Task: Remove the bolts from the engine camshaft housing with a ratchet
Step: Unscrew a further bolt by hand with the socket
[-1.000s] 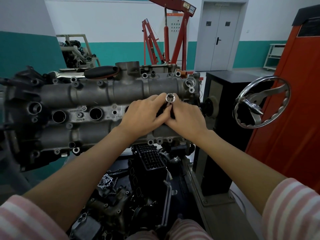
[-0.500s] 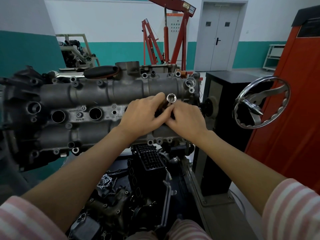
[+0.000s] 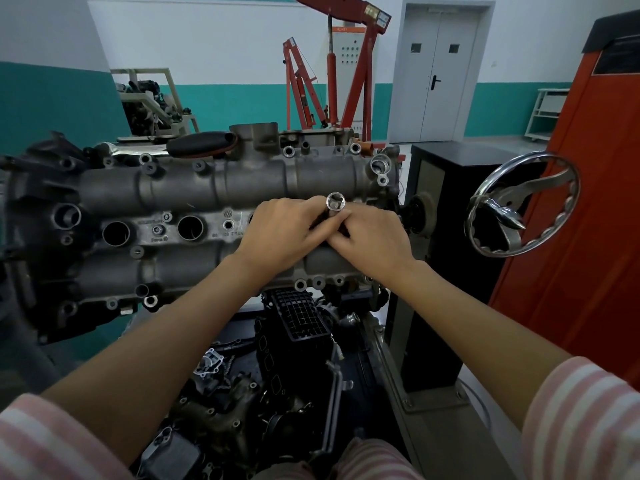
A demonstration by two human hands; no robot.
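Across the stand, lying on its side: camshaft housing [image 3: 207, 188], many bolt holes showing empty. Meeting over its right end, left hand [image 3: 282, 233] and right hand [image 3: 372, 239], both curling round the socket [image 3: 335, 202], barely shifting since a second ago; ratchet handle hidden, probably being fitted still.

The person wears a short-sleeved top with pink and white horizontal stripes; the left sleeve [image 3: 52, 441] and right sleeve [image 3: 585, 420] end above the elbows. Both forearms are bare. The left hand [image 3: 280, 233] and right hand [image 3: 374, 237] wear no gloves, rings or watch.
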